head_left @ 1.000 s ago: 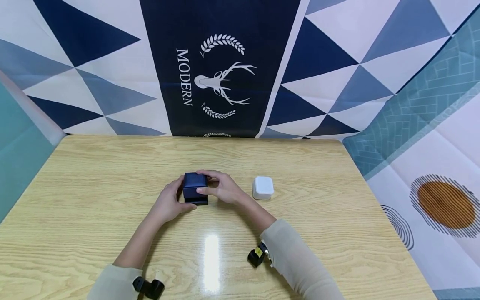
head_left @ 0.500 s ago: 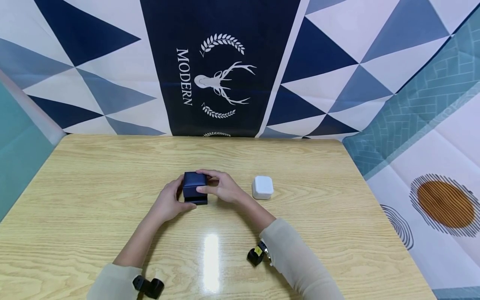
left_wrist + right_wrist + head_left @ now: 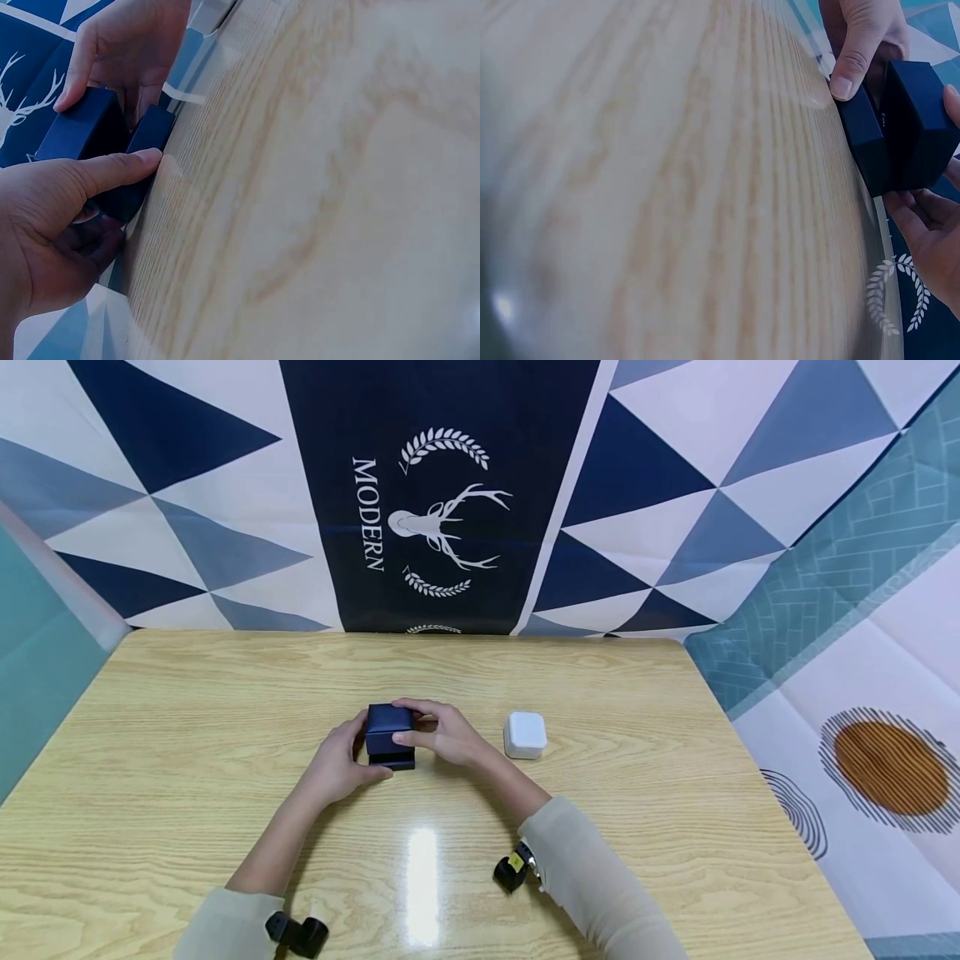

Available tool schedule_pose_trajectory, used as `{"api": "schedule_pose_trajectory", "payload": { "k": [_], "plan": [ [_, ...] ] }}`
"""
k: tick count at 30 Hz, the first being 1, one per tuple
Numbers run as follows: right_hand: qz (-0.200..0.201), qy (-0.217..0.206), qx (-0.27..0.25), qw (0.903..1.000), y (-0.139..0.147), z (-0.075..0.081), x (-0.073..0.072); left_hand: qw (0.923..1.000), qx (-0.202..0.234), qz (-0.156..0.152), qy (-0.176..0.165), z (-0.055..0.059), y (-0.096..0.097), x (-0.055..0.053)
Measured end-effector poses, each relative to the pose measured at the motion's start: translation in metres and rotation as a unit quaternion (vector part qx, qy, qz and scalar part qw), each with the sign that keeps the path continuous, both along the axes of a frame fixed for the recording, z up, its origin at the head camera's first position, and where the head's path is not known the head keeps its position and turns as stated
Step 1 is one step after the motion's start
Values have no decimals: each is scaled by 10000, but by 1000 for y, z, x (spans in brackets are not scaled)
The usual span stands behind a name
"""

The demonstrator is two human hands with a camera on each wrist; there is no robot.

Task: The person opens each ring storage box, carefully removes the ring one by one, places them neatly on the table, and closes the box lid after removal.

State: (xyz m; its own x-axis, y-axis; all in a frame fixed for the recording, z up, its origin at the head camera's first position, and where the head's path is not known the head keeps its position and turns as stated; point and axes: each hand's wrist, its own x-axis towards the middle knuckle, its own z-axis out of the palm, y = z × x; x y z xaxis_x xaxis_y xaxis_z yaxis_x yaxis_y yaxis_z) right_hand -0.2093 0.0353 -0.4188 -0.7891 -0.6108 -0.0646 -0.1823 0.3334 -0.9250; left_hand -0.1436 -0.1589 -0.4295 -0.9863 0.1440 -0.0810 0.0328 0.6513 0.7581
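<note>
A small dark blue hinged box, looking like a jewelry box, sits near the middle of the table. Its lid [image 3: 390,718] is partly raised from its base [image 3: 864,139], and a tiny bright spot shows in the gap in the right wrist view. My left hand [image 3: 337,767] grips the base from the left, thumb along the front edge. From the right, my right hand [image 3: 453,737] pinches the lid, thumb at the front and fingers behind. The left wrist view shows the left thumb [image 3: 120,172] pressing the base's edge. What lies inside is mostly hidden.
A white rounded cube [image 3: 526,735] stands on the wooden table [image 3: 637,760], right of my right hand. Patterned cloth [image 3: 450,410] rises behind the table's far edge. A black wrist camera [image 3: 297,935] hangs by the left sleeve, and another camera [image 3: 512,872] by the right.
</note>
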Motion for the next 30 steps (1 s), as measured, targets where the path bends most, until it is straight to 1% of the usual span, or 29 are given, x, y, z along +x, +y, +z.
{"api": "schedule_pose_trajectory", "payload": {
  "k": [4, 5, 11, 24, 30],
  "plan": [
    [-29, -6, 1, 10000, 0, 0, 0, 10000, 27, 12, -17, -1, 0, 0],
    [-58, 18, 1, 10000, 0, -4, -2, 10000, 30, 15, -20, -1, 0, -1],
    [-84, -30, 38, 10000, 0, -5, -4, 10000, 72, 9, -1, -2, 0, -1],
    [-82, -50, 11, 10000, -1, -4, -5, 10000, 81, 5, -35, 0, 0, -1],
    [-66, -55, -18, 10000, -1, -4, -5, 9999, 102, -4, -11, -1, 0, -1]
  ]
}}
